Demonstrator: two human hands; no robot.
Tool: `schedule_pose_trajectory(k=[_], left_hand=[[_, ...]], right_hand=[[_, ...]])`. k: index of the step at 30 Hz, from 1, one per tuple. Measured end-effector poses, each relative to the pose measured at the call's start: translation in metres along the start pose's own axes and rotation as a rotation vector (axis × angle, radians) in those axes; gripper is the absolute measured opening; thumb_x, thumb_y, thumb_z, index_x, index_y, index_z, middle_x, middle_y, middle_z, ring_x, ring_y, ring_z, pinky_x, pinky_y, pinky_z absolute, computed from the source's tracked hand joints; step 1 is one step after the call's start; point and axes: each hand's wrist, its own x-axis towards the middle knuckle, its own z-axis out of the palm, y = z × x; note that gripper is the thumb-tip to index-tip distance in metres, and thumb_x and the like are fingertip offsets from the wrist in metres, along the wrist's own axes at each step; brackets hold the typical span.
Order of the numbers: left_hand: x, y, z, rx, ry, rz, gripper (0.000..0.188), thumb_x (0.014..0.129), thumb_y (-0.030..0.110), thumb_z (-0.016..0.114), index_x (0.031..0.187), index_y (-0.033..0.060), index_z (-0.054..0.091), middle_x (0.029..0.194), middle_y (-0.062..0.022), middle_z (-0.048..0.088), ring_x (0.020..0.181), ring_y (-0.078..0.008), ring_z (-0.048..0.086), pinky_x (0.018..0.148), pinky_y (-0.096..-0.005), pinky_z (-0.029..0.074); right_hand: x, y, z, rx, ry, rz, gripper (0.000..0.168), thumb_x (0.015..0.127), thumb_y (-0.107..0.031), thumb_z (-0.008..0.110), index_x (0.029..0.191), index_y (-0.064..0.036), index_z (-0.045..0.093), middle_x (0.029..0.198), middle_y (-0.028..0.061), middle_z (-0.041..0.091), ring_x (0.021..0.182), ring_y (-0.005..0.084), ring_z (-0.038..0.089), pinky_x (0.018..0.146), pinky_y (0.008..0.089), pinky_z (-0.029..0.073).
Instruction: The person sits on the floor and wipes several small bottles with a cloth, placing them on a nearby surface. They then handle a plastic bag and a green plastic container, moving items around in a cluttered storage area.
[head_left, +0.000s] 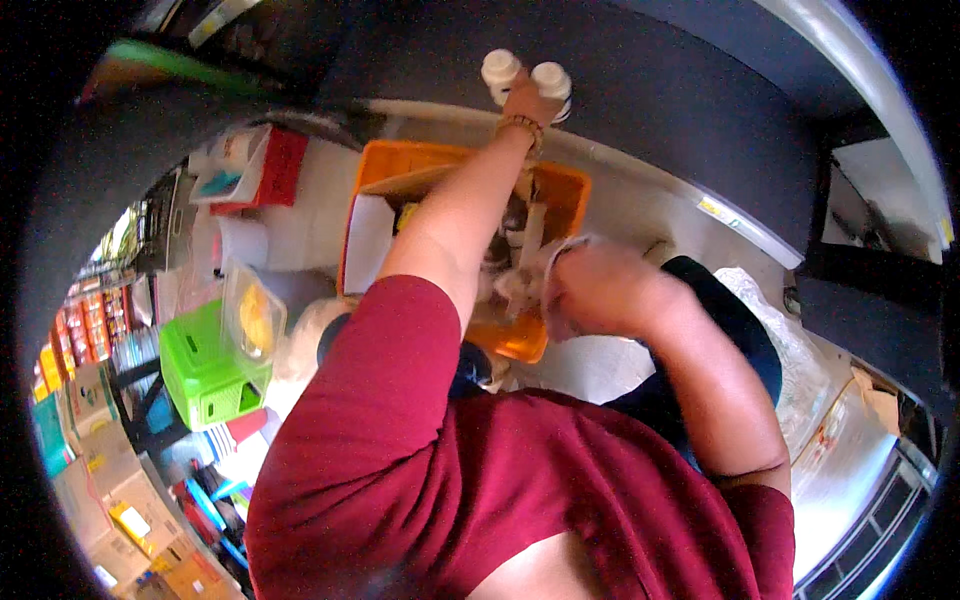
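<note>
My left hand (529, 103) reaches to the dark shelf (645, 112), its fingers around a white lidded container (552, 79). Just left of it stands a second white container (500, 69), close to my fingertips. My right hand (611, 289) is motion-blurred over the right side of an orange plastic crate (551, 341). It grips a pale, rounded object (556, 274) whose kind is too blurred to tell. Inside the crate are a cardboard flap (409, 182) and several unclear items, partly hidden by my left forearm.
The shelf's pale front edge (622, 161) runs above the crate. At left are a red and white box (274, 169), a green plastic box (199, 360) and stacked cardboard cartons (105, 480). Clear plastic wrapping (795, 360) lies at right.
</note>
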Motion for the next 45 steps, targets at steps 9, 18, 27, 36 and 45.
schedule_pose_trajectory(k=[9,18,27,36,45], left_hand=[[-0.089,-0.047,-0.127,-0.314,-0.424,-0.142,0.035,0.078,0.034,0.058,0.102,0.0081,0.059,0.082,-0.0043,0.062,0.060,-0.0119,0.059,0.052,-0.0252,0.050],[-0.223,-0.214,-0.038,0.504,-0.835,0.342,0.026,0.074,0.031,0.063,0.090,0.0109,0.065,0.081,-0.0045,0.063,0.064,-0.0190,0.059,0.057,-0.0341,0.050],[-0.231,-0.186,0.001,0.615,-1.258,-0.130,0.037,0.073,0.032,0.060,0.098,0.0047,0.062,0.096,-0.0131,0.061,0.082,-0.0243,0.061,0.068,-0.0383,0.050],[-0.265,-0.150,0.031,0.508,-0.660,-0.336,0.033,0.072,0.027,0.060,0.094,0.0040,0.064,0.096,-0.0143,0.062,0.085,-0.0251,0.062,0.070,-0.0377,0.050],[-0.219,-0.052,-0.108,0.497,-0.781,-0.223,0.058,0.057,0.049,0.064,0.093,0.0035,0.063,0.095,-0.0167,0.062,0.088,-0.0278,0.060,0.076,-0.0350,0.048]], right_hand=[[-0.030,0.028,-0.044,0.432,0.392,-0.101,0.031,0.071,-0.018,0.063,0.098,-0.004,0.057,0.087,0.0106,0.062,0.081,0.0188,0.058,0.073,0.0304,0.046],[-0.036,0.068,-0.046,1.061,0.665,-0.262,0.051,0.078,-0.027,0.061,0.120,-0.003,0.045,0.116,0.0078,0.050,0.106,0.0190,0.047,0.091,0.0328,0.037],[-0.009,0.057,-0.047,1.473,0.723,-0.403,0.051,0.085,-0.037,0.048,0.124,-0.006,0.037,0.124,0.0086,0.044,0.112,0.0236,0.043,0.095,0.0381,0.036],[-0.007,0.043,-0.046,1.528,0.837,-0.224,0.048,0.087,-0.033,0.048,0.124,-0.005,0.037,0.123,0.0091,0.043,0.112,0.0238,0.043,0.095,0.0387,0.036],[-0.008,0.051,-0.046,1.471,0.772,-0.212,0.048,0.087,-0.034,0.047,0.124,-0.006,0.037,0.122,0.0084,0.044,0.111,0.0234,0.044,0.095,0.0381,0.035]])
